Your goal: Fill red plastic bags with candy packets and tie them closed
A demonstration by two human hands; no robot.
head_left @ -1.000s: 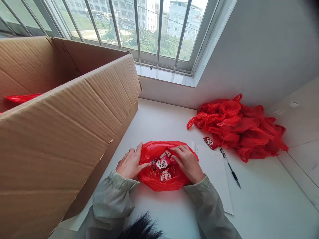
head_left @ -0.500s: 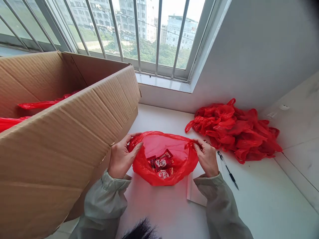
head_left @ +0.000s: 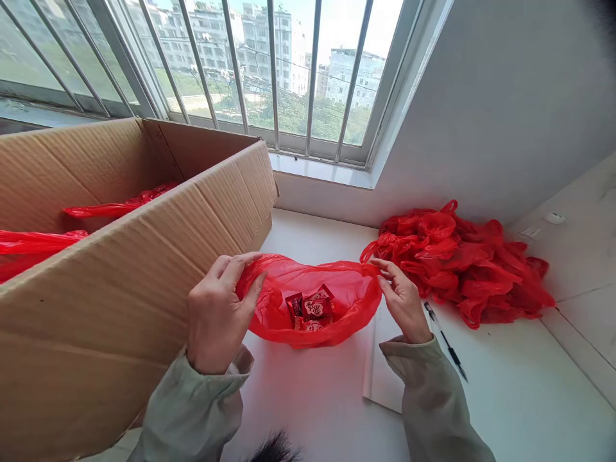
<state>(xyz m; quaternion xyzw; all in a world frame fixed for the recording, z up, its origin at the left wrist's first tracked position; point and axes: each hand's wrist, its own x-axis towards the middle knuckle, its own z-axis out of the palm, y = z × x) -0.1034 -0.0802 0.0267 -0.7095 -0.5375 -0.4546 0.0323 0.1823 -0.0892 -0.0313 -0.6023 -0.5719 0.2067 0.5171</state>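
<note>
A thin red plastic bag point(head_left: 283, 335) sits on the white table with its mouth spread wide. Inside it lie several small dark-red wrapped packets point(head_left: 315, 309) with pale printed markings. My left hand point(head_left: 216, 314) grips the bag's left rim between thumb and fingers, next to the cardboard box. At the right rim, my right hand point(head_left: 403, 300) has the bag's edge loosely between thumb and fingertips. The ends of some left fingers are hidden behind the plastic.
A large open cardboard box point(head_left: 144, 289) on the left holds more red bags point(head_left: 41, 244). A heap of red plastic bags point(head_left: 457, 256) lies at the back right. Near my right hand are a black pen point(head_left: 446, 340) and a white pad point(head_left: 382, 366). A barred window point(head_left: 289, 83) is behind.
My view has tilted and shifted slightly. My left hand has moved left and nearer to me along the rim. My right hand's grip has loosened, and the bag's mouth looks wider and flatter.
</note>
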